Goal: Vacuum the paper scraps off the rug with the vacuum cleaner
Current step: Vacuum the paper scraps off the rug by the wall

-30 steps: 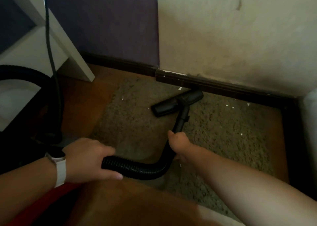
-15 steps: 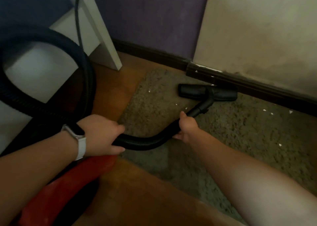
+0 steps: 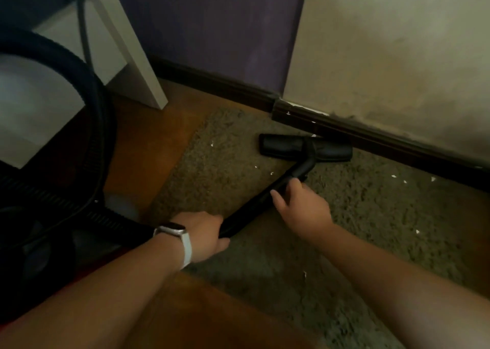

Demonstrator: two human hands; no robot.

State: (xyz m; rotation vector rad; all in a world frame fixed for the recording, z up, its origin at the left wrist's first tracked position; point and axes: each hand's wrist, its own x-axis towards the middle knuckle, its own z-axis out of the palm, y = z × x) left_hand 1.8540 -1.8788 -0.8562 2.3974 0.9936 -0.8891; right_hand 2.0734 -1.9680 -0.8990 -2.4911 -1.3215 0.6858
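Note:
The black vacuum nozzle [image 3: 305, 148] lies flat on the shaggy grey-brown rug [image 3: 371, 216], close to the dark skirting board. Its black tube [image 3: 259, 202] runs back toward me. My right hand [image 3: 299, 208] grips the tube just behind the nozzle's neck. Lower down, where the tube meets the ribbed hose [image 3: 87, 147], my left hand [image 3: 204, 234], with a white watch on its wrist, holds it. Small white paper scraps [image 3: 271, 173] dot the rug left of the nozzle, along the skirting at right and near my right forearm.
The hose loops up at the left over the vacuum's dark body [image 3: 34, 256]. A white furniture leg [image 3: 138, 64] stands on the brown wooden floor [image 3: 148, 141]. A dark skirting board [image 3: 371, 139] runs under the purple and cream walls.
The nozzle has swung from slanted to lying along the skirting, a little further forward. Both hands stayed on the tube and hose; the tube now runs straighter. My view shifted left.

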